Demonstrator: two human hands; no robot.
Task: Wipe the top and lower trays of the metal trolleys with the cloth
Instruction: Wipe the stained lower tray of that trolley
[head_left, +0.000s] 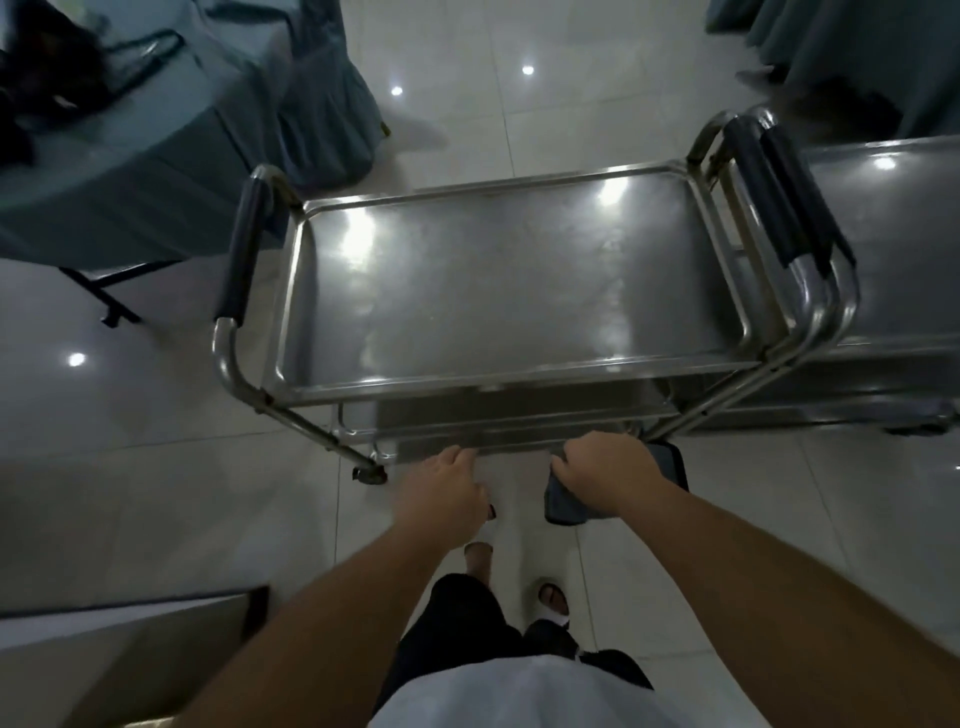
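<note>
Both arms are reaching down and forward here, and the left hand is sitting with its fingers curled together over the near edge of the lower tray of the shiny stainless-steel trolley; whether those fingertips are actually hooking the rim is hard to tell, since they are tucked out of sight. The right hand is gripping the dark grey folded cloth, fingers bent down over it and clamped, pressing it at that same near edge, with the cloth hanging out below and to the right of the wrist. The top tray is lying bare and glinting with ceiling-light reflections, its raised lip running all round, and black padded handles are capping each end of the frame. A second metal trolley is standing tight against the right end, handles nearly touching. Underfoot is a glossy pale tiled floor, and the person is standing in white slippers just short of the trolley. A table draped in blue-grey cloth is sitting off to the far left, well apart from the trolley, with open floor between them and more open floor beyond the far side. A pale flat surface is showing at the lower left.
</note>
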